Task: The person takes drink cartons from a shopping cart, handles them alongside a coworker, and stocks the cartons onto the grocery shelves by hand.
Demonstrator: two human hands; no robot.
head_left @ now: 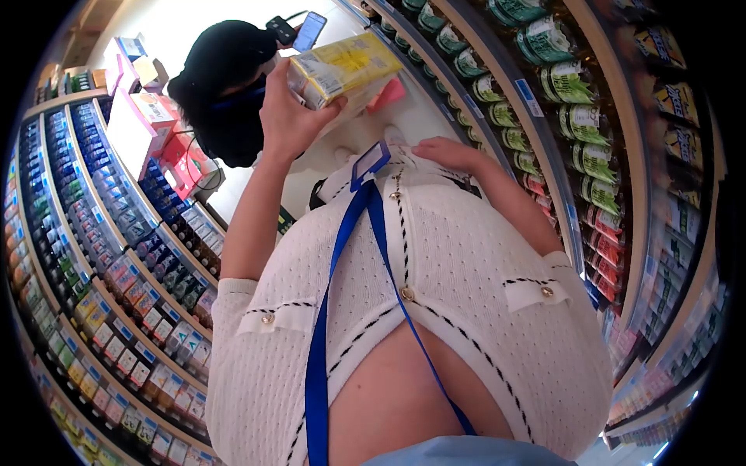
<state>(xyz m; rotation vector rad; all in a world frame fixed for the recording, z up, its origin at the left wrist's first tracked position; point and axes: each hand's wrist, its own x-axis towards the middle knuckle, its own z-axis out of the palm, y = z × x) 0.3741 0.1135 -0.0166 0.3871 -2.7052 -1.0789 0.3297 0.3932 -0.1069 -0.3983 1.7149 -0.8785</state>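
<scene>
My left hand point(291, 116) is raised and closed round the near end of a yellow-and-white box point(346, 68). The thumb presses on its lower edge while the far end tilts up to the right. Lower down, my right hand point(444, 152) lies against the front of my clothes at the waist, fingers stretched out and holding nothing. Between the two hands a blue-framed badge point(370, 165) hangs on a blue lanyard point(353, 213) over my white knitted top.
Shelves of small packs point(116, 256) curve along the left. Rows of green-labelled containers point(587, 124) fill the right shelves. Ahead, a dark-haired person point(225, 85) is close to my left hand. A lit phone point(309, 33) and pink-and-white boxes point(151, 116) are near that person.
</scene>
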